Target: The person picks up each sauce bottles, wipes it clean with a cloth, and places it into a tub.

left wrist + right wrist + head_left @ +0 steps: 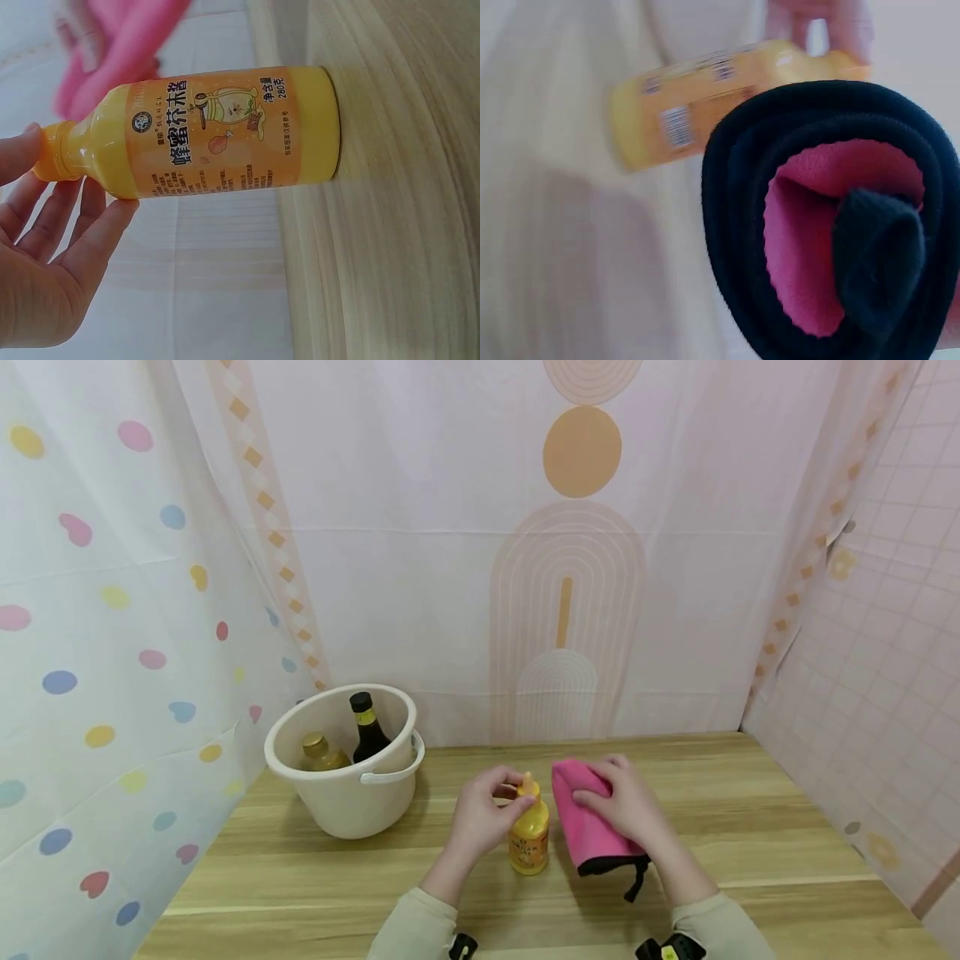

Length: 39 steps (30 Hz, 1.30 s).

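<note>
A yellow honey mustard squeeze bottle [528, 847] stands upright on the table. My left hand [482, 812] holds it at the top, thumb against the orange-yellow cap [56, 152] and the fingers behind the neck, as the left wrist view shows. Just right of the bottle, my right hand [624, 803] grips a folded pink cloth [579, 818] with a black border and a black loop hanging from its lower end. In the right wrist view the rolled black edge [724, 195] and pink inside of the cloth are close up, hiding most of the right hand.
A white bucket [341, 806] with a handle stands at the back left. Inside are a dark bottle [370, 735] with a black cap and a golden-capped bottle [324, 754]. Patterned curtains [420, 610] enclose the wooden table [750, 827] at the back and both sides.
</note>
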{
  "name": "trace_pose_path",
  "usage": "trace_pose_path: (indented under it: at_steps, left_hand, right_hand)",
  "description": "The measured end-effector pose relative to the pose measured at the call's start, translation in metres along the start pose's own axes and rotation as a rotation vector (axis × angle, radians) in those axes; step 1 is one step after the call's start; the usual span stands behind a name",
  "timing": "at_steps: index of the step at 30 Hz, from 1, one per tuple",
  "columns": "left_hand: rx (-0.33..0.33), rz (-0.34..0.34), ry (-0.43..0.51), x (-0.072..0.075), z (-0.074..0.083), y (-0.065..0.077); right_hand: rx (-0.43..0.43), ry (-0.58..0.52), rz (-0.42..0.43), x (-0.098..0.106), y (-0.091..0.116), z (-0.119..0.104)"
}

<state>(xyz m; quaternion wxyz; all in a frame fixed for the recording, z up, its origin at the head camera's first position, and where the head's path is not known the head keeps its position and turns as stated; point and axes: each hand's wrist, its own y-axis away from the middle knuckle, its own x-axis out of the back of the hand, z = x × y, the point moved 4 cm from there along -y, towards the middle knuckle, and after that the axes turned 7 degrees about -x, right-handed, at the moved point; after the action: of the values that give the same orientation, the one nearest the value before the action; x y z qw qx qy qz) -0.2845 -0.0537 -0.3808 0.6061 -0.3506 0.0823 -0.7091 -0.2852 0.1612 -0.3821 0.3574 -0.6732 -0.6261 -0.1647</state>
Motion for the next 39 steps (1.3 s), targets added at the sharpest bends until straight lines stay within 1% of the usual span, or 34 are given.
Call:
trace_pose_path:
  at_steps: [3, 6, 11, 18, 22, 25, 30, 39]
  left_hand:
    - [-0.021, 0.003, -0.007, 0.000, -0.001, 0.000]
    - [-0.027, 0.003, -0.011, -0.001, -0.003, -0.001]
    - [-0.029, 0.005, -0.014, 0.000, -0.002, -0.001]
    - [-0.029, 0.004, -0.007, -0.001, -0.002, 0.000]
    - [-0.039, 0.009, -0.011, -0.001, -0.002, 0.000]
    - [-0.037, 0.012, -0.019, -0.001, -0.003, 0.001]
    - [-0.009, 0.007, -0.021, 0.000, -0.002, 0.002]
    - [0.004, 0.005, -0.014, 0.000, 0.000, 0.002]
  right_hand:
    - [0.033, -0.045, 0.059, 0.008, -0.003, -0.011]
    - [0.025, -0.096, 0.080, 0.008, -0.005, -0.019]
    - [-0.008, -0.166, 0.075, -0.003, -0.005, -0.025]
    - [-0.042, -0.221, 0.047, -0.020, -0.001, -0.022]
    - [-0.049, -0.225, 0.040, -0.026, 0.002, -0.018]
    - [-0.043, -0.205, 0.033, -0.030, 0.004, -0.016]
    - [-0.050, -0.159, 0.013, -0.035, 0.009, -0.010]
    - [-0.081, -0.154, -0.017, -0.041, 0.013, 0.002]
